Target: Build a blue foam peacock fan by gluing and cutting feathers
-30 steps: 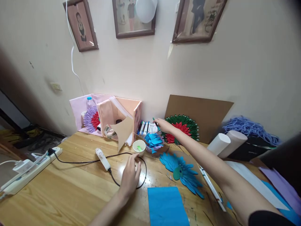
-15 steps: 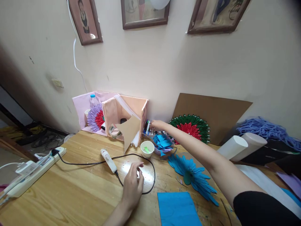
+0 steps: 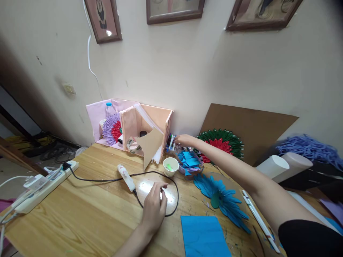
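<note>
My right hand (image 3: 184, 140) reaches far forward to several pens and markers (image 3: 170, 142) standing beside the peach fabric-covered box (image 3: 128, 125). Its fingers point down among them, and the fingertips are hidden, so I cannot make out a grip. My left hand (image 3: 154, 207) rests on the wooden table, loosely curled, with a gap between thumb and fingers and nothing seen in it. Around it loops the black cord of a white glue gun-like tool (image 3: 125, 177). A white paper cup (image 3: 170, 166) with green scraps stands between my hands, next to a bowl of blue felt pieces (image 3: 189, 161).
A blue petalled flower (image 3: 218, 198) and a blue sheet (image 3: 205, 235) lie on the right. Behind stand a green-and-red flower (image 3: 222, 142) and a brown board (image 3: 246, 132). White rolls (image 3: 272, 167) are at far right, a power strip (image 3: 45, 189) at left.
The camera view has shifted slightly. My right hand stays at the pens and my left hand keeps its place on the table. Two white sticks have come into view beneath my right arm.
</note>
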Demonstrator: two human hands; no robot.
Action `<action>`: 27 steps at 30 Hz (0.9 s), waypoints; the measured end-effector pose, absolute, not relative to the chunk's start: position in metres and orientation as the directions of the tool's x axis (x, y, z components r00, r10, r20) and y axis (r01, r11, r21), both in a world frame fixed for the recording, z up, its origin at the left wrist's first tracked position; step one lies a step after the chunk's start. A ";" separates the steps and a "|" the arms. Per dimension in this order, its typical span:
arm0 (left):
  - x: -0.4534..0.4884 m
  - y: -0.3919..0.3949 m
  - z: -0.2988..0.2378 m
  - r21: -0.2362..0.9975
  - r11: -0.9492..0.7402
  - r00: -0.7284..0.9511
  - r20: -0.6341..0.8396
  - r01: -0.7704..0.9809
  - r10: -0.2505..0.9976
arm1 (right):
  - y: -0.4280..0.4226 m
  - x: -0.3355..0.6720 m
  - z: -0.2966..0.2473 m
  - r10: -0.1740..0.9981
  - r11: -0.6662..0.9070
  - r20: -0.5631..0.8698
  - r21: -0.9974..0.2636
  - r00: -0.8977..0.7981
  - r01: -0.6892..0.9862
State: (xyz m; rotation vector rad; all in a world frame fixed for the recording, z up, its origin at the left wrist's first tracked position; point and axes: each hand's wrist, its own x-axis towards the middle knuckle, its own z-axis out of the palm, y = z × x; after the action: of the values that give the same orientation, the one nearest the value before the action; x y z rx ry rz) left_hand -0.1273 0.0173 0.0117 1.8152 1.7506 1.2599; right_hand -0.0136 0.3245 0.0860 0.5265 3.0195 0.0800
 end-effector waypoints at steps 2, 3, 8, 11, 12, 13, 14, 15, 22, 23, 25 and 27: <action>-0.127 0.017 0.012 0.752 -0.200 -0.128 0.354 0.628 0.927 | 0.326 -0.006 0.091 0.385 0.921 0.048 0.042 -0.922 0.387; -0.127 0.017 0.012 0.757 -0.199 -0.126 0.348 0.623 0.929 | 0.326 -0.001 0.094 0.410 0.910 0.104 0.029 -0.906 0.414; -0.123 0.016 0.011 0.776 -0.183 -0.131 0.323 0.604 0.937 | 0.320 0.023 0.104 0.512 0.851 0.265 -0.026 -0.817 0.525; -0.121 0.016 0.011 0.782 -0.167 -0.127 0.299 0.601 0.946 | 0.312 0.028 0.101 0.555 0.821 0.275 -0.031 -0.785 0.570; -0.120 0.016 0.010 0.783 -0.161 -0.127 0.293 0.601 0.948 | 0.309 0.027 0.098 0.567 0.813 0.268 -0.030 -0.779 0.581; -0.120 0.016 0.010 0.784 -0.157 -0.127 0.287 0.600 0.949 | 0.307 0.025 0.095 0.576 0.808 0.254 -0.027 -0.777 0.589; -0.120 0.016 0.010 0.786 -0.153 -0.127 0.282 0.599 0.951 | 0.306 0.022 0.091 0.582 0.805 0.231 -0.025 -0.780 0.593; -0.120 0.016 0.010 0.787 -0.149 -0.129 0.278 0.599 0.952 | 0.305 0.019 0.087 0.586 0.804 0.202 -0.022 -0.785 0.595; -0.122 0.018 0.008 0.787 -0.132 -0.129 0.259 0.603 0.957 | 0.312 0.005 0.067 0.617 0.786 -0.024 -0.035 -0.786 0.618; -0.122 0.019 0.008 0.789 -0.130 -0.127 0.254 0.600 0.959 | 0.314 0.004 0.066 0.621 0.782 -0.048 -0.034 -0.782 0.623; -0.123 0.020 0.008 0.793 -0.128 -0.123 0.247 0.596 0.961 | 0.317 0.001 0.065 0.633 0.771 -0.081 -0.025 -0.770 0.636; -0.123 0.020 0.008 0.795 -0.126 -0.119 0.242 0.594 0.963 | 0.319 -0.002 0.066 0.646 0.760 -0.098 -0.013 -0.757 0.650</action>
State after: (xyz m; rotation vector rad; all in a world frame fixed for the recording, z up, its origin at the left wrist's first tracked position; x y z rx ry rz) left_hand -0.1230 0.0201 0.0081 1.7268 1.7195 1.1456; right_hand -0.0021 0.3195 0.0656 1.0569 2.8639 -0.0700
